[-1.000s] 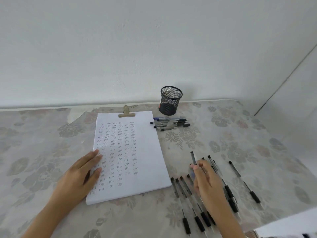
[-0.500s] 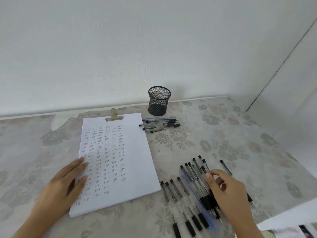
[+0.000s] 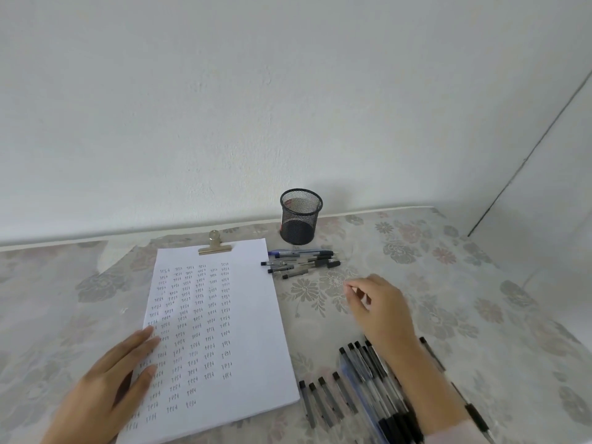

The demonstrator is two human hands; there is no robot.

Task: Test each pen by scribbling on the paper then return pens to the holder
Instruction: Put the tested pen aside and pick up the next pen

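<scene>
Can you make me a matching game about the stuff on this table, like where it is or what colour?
Things: 1 pen holder; 2 left hand; 3 clip; 4 right hand.
Clues: A gold, at the top edge of the paper; B between the far pens and the near pens; C black mesh, by the wall; D flat on the paper.
Pairs: 1-C, 2-D, 3-A, 4-B.
</scene>
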